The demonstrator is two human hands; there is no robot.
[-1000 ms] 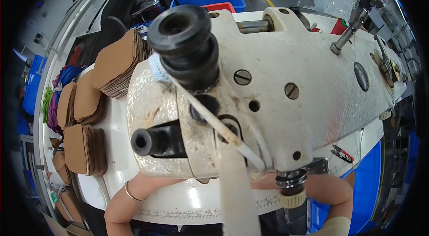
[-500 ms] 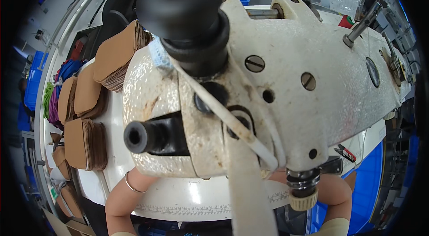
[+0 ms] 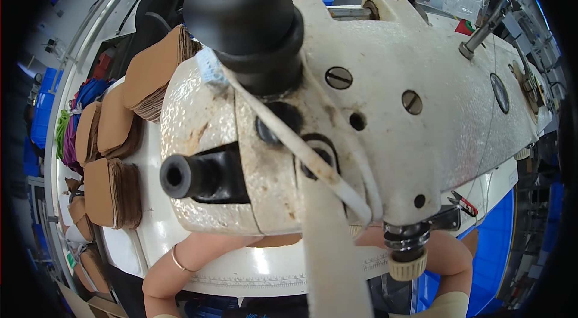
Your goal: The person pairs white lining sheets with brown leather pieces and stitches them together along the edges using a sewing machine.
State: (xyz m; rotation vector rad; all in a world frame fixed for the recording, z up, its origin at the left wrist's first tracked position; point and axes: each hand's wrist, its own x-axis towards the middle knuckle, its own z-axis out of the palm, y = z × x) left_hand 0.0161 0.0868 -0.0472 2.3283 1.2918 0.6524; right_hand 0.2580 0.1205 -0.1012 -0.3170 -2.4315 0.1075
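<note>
A white sewing machine head [image 3: 385,137] fills the middle of the view and hides both my hands. My left forearm [image 3: 201,250], with a thin bracelet [image 3: 176,258] at the wrist, reaches in under its left end. From the other side comes my right forearm [image 3: 448,255], passing behind the ribbed cream knob [image 3: 408,265]. A strip of brown sheet [image 3: 276,240] shows below the machine, close to where my left hand disappears. Whether my fingers touch it is hidden.
Stacks of brown rounded pieces [image 3: 101,193] stand on the white table [image 3: 259,270] at left, beside coloured cord bundles [image 3: 71,131]. Red-handled thread snips [image 3: 463,203] lie at right, near a blue bin [image 3: 497,246]. A black knob [image 3: 241,11] rises high off the machine.
My left forearm has shifted right and slightly up, further under the machine. The brown strip has come into sight beside it. The whole view has moved slightly.
</note>
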